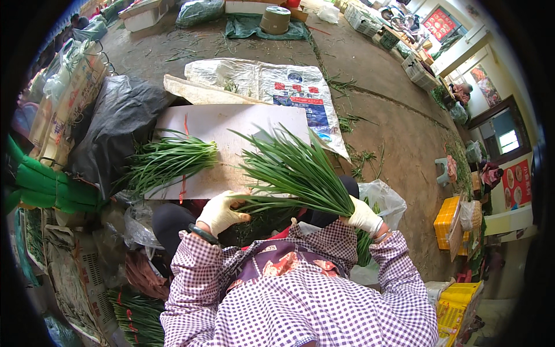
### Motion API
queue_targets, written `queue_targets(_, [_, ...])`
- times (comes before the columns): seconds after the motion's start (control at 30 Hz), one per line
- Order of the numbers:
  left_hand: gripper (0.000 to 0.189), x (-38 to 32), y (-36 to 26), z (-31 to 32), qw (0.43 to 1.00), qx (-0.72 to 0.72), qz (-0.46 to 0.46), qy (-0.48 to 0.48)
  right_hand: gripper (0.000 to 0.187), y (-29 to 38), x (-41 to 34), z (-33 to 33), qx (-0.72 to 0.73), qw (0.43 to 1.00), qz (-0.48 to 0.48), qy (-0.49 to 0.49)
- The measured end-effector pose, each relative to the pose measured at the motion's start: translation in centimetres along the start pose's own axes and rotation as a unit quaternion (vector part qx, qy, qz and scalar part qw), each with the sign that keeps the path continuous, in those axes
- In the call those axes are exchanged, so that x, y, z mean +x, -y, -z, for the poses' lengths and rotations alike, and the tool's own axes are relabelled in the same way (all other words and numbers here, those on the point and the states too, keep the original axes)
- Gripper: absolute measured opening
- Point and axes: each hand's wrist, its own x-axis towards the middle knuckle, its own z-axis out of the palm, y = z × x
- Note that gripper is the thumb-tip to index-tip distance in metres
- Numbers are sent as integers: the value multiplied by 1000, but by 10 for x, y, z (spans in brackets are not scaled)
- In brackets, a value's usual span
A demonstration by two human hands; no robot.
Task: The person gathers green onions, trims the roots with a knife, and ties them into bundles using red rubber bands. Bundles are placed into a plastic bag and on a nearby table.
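Closed around the cut ends of a fanned bunch of long green leaves, likely Chinese chives (295,169), is my gloved right hand (364,217). The leaves point up and left over a pale board (234,123). My gloved left hand (223,210) is at the board's near edge, thumb and fingers apart, by the tips of the lowest leaves; whether it touches them I cannot tell. A second bunch of chives (177,158) lies on the board's left part, on a red tie (182,188) that runs across the board and shows above and below the bunch.
A printed woven sack (260,82) lies beyond the board, and dark sheeting (117,126) is at its left. A clear plastic bag (383,197) with greens stands by my right arm. Tied bunches (134,319) lie low left. Yellow crates (453,308) and seated people are farther right.
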Motion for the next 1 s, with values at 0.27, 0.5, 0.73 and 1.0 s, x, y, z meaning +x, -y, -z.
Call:
queue_targets(0.27, [20,24,-27,-19,953,-34,-190,-234,43,6,2,-7,-46,999,-2,1])
queue_targets(0.5, [27,44,-31,-53,971,56,-145,-182,41,22,7,-16,-52,998,-10,14])
queue_targets(0.73, [15,42,-29,-62,952,140,-166,-214,39,35,8,-19,-30,999,-13,26])
queue_targets(1.0, [13,43,8,-52,963,-172,-1,-209,44,34,6,-17,-43,998,-18,33])
